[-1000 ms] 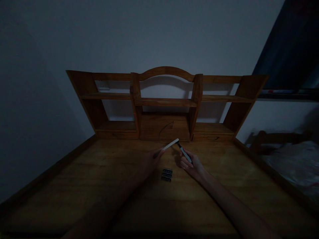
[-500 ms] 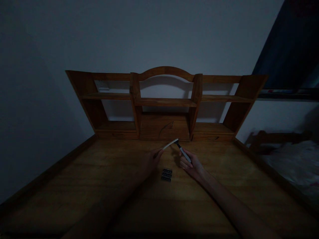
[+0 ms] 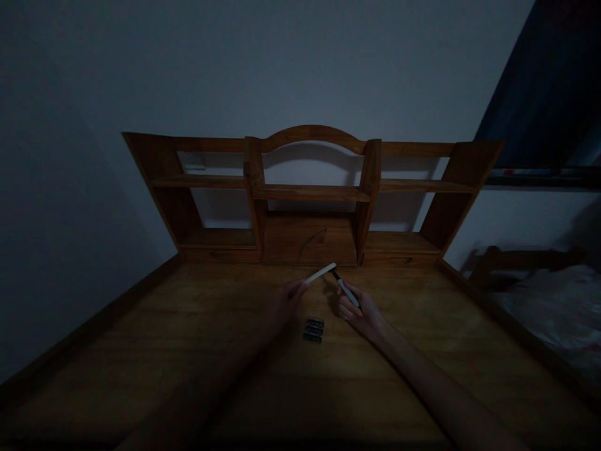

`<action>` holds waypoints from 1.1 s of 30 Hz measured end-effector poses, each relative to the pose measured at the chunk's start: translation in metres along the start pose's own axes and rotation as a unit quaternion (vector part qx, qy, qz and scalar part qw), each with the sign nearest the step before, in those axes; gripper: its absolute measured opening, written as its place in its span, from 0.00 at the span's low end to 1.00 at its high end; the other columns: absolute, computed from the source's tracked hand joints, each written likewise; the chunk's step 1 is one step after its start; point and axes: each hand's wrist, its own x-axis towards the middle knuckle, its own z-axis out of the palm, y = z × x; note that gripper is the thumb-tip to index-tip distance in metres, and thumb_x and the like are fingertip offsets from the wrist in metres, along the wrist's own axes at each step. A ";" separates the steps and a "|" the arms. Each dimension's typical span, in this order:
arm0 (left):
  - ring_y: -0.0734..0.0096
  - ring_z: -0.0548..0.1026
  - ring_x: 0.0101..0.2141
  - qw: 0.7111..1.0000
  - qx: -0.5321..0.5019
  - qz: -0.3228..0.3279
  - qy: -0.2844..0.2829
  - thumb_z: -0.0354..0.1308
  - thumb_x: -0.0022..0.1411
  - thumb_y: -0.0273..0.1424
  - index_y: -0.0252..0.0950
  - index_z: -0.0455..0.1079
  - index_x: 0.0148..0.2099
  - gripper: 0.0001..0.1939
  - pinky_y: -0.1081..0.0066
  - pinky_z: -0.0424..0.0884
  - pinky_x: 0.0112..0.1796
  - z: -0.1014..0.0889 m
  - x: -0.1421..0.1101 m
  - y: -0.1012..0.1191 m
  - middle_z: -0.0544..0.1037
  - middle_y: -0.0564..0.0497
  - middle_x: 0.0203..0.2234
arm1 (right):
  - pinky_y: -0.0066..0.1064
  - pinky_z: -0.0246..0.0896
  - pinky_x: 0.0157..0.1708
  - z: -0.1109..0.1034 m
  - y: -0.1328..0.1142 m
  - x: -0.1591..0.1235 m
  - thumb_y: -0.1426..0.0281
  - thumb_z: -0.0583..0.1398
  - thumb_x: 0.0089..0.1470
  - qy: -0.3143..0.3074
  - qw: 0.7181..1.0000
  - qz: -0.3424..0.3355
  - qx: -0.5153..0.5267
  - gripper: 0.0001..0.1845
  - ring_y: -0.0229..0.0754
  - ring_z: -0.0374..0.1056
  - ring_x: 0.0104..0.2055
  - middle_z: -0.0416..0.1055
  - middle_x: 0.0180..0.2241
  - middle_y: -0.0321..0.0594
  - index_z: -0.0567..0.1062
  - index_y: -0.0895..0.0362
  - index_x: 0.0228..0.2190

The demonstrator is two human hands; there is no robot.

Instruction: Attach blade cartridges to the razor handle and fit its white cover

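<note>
My left hand (image 3: pixel 287 302) is closed on one end of a slim, flat white strip (image 3: pixel 319 274) whose kind I cannot make out. The strip slants up and to the right. In my right hand (image 3: pixel 361 312) the fingers wrap around the grey handle of a razor (image 3: pixel 347 292) with a dark neck. The razor's dark head is at the far tip of the strip, partly hidden, and seems to touch it. Below and between my hands, a small black ridged pack (image 3: pixel 313 330) lies on the wooden desk (image 3: pixel 225 376).
A wooden shelf unit (image 3: pixel 312 193) stands along the back of the desk against the wall. Raised wooden edges run along both sides. On the right, beyond the desk, are a pale plastic-looking bundle (image 3: pixel 558 307) and a dark curtain (image 3: pixel 549 88). The room is dim.
The white strip has turned in my left hand, so its broad face shows now and it looks wider. My right hand and the razor have barely moved. The black pack stays in place.
</note>
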 end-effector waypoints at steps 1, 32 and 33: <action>0.62 0.77 0.42 1.000 0.006 -0.004 0.005 0.48 0.64 0.46 0.44 0.74 0.49 0.20 0.65 0.70 0.44 0.000 0.000 0.000 0.80 0.52 0.42 | 0.26 0.39 0.15 0.000 0.000 0.000 0.64 0.49 0.62 -0.001 1.000 0.000 0.002 0.17 0.31 0.36 0.10 0.46 0.06 0.24 0.72 0.58 0.28; 0.63 0.76 0.44 0.996 -0.070 -0.021 0.056 0.51 0.63 0.45 0.40 0.74 0.49 0.20 0.66 0.69 0.46 -0.001 0.002 -0.003 0.79 0.51 0.44 | 0.26 0.37 0.14 0.002 0.000 -0.001 0.64 0.48 0.63 -0.020 1.000 0.005 0.011 0.19 0.31 0.36 0.10 0.46 0.06 0.24 0.72 0.59 0.30; 0.63 0.76 0.44 0.997 -0.063 -0.018 0.044 0.51 0.63 0.45 0.40 0.74 0.48 0.20 0.66 0.69 0.46 0.000 0.001 -0.003 0.79 0.51 0.44 | 0.26 0.37 0.14 0.001 0.001 -0.001 0.64 0.48 0.63 -0.019 1.000 0.006 0.012 0.19 0.31 0.36 0.10 0.46 0.06 0.24 0.72 0.59 0.30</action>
